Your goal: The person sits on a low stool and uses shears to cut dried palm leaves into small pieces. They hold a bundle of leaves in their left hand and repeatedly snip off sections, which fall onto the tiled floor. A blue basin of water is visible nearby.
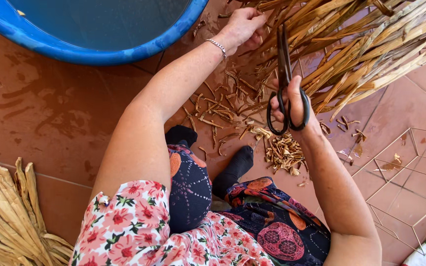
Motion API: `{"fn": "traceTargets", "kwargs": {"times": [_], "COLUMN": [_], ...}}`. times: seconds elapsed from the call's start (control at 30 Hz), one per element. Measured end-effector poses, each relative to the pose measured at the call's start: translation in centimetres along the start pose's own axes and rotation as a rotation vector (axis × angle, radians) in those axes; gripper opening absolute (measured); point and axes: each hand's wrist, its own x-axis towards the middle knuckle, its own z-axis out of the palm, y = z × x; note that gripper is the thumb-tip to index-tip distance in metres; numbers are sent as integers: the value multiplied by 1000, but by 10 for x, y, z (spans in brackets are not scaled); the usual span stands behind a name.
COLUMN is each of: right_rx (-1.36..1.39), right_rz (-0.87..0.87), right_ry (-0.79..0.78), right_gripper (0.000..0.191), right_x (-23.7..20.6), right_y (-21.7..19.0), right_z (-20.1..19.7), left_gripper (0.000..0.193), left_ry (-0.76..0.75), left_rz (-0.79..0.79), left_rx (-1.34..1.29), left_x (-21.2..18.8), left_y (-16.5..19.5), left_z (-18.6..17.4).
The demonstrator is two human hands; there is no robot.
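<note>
The left hand (pixel 241 25) grips the dried reed bundle (pixel 366 44) at its near edge, just right of the blue tub (pixel 99 47) rim. The right hand (pixel 292 106), below it, holds black scissors (pixel 285 69), blades up into the reeds. Cut scraps (pixel 284 152) lie beneath; bare tiles (pixel 50 113) open leftward.

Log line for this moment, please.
left hand: grips dried leaf bundle | right hand: holds black scissors, blades at bundle | trimmings on tile floor
</note>
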Motion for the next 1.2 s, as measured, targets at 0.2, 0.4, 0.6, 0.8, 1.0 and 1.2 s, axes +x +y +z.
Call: {"fn": "traceTargets", "kwargs": {"times": [0.2,0.4,0.6,0.8,1.0,1.2], "right_rx": [26,-109,-208,-216,-221,-326], "right_rz": [39,-104,-169,-120,-99,-96], "right_ry": [83,-21,-41,-16,-74,-91], "right_gripper": [87,85,81,79,74,71], "right_x": [-14,-26,-26,-29,-35,-37], "right_y": [22,17,-3,-8,1,4], "right_z": [-15,-2,15,14,8,4], "left_gripper": [18,18,15,14,15,17], "left_ry": [55,63,-50,-102,-155,-129], "left_rz": [145,209,25,-204,-207,-219], "left_rx": [-97,-136,-201,-178,-166,-122], "left_x": [-2,-33,-59,-80,-89,-91], "left_y": [-29,-32,-3,16,11,7], "left_z": [-16,-38,-28,-27,-21,-23]}}
